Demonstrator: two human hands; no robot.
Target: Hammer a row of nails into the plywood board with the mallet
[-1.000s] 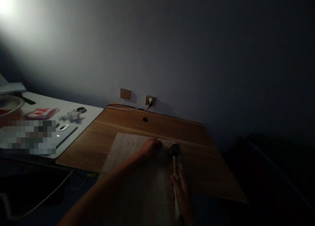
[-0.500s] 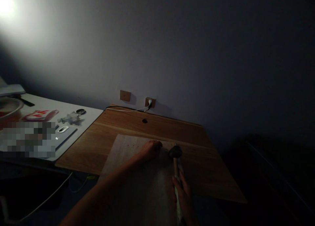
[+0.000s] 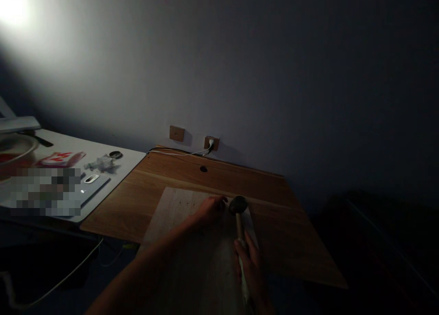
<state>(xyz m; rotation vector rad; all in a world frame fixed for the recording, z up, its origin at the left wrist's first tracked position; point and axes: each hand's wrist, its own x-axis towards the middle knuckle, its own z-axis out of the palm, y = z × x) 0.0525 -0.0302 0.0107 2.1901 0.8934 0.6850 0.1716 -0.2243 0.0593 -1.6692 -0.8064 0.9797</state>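
Observation:
A pale wooden board (image 3: 178,214) lies on a brown wooden desk (image 3: 147,187) in dim light. My left hand (image 3: 210,208) rests on the board near its far edge, fingers curled in a pinch on something too small to make out. My right hand (image 3: 249,265) is wrapped round the handle of a hammer (image 3: 238,214). The hammer's dark head hangs just right of my left fingertips, close above the board.
A white table (image 3: 126,157) at the left carries a bowl (image 3: 15,146), a red-and-white packet (image 3: 60,158), a small tin (image 3: 115,154) and a blurred patch. Two wall sockets (image 3: 210,143) with a white cable sit behind the desk. A dark hole (image 3: 203,169) marks the desk's back.
The hammer head has moved up and left, closer to my left fingertips. My left hand has stayed in place on the board.

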